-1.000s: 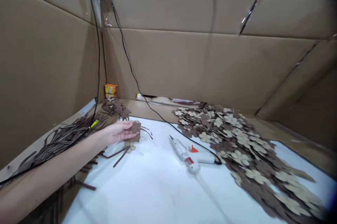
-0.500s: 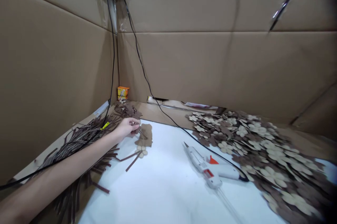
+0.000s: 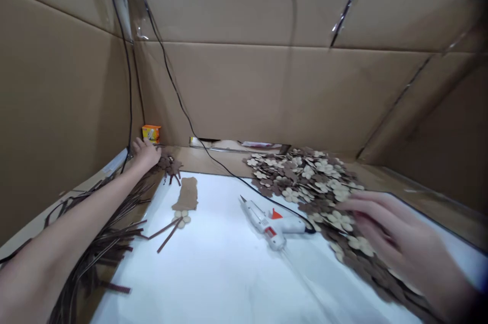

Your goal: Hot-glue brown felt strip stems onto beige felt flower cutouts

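The flower heap (image 3: 290, 195), from 1 to 3 o'clock on the white tabletop (image 3: 229, 263), looks light, soft and felt-like; its flat pieces may cling or slide together, so pinch one petal edge. The right hand (image 3: 404, 248) is over it, fingers bent; blur prevents telling whether they grip. At 9 o'clock, the dark strips (image 3: 110, 237) look limp and prone to tangling: pull one by its end. The glue gun (image 3: 265, 223), just right of centre, is probably the heaviest and stiffest; hold its handle, clear of the nozzle. Toward 11 o'clock, the left hand (image 3: 146, 155) is near the orange box (image 3: 151, 133) and brown flowers (image 3: 170, 165), its fingers partly spread; any grip is hidden. The thin brown patch (image 3: 188, 194) likely bends easily. Beside its near edge, lift the cream flower (image 3: 185, 216) by a petal.
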The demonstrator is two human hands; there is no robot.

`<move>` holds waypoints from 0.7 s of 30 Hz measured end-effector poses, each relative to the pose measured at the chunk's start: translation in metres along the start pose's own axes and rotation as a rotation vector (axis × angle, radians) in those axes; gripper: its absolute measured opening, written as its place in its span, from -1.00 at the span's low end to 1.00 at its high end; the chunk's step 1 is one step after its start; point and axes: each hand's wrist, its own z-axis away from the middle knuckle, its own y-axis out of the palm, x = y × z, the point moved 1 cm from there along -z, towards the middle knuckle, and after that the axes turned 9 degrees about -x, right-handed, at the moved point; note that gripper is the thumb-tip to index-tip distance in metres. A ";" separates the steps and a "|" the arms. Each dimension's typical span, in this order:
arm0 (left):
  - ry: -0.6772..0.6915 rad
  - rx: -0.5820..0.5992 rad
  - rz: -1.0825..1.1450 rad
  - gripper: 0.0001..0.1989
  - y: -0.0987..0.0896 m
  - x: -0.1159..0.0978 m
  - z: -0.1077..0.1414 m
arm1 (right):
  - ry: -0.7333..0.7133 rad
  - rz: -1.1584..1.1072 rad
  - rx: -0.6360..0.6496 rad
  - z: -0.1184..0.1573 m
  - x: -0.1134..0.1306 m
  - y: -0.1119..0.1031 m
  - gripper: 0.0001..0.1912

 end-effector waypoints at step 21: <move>0.805 0.289 0.064 -0.71 -0.028 -0.004 0.189 | 0.327 -0.107 0.486 0.019 -0.044 0.054 -0.63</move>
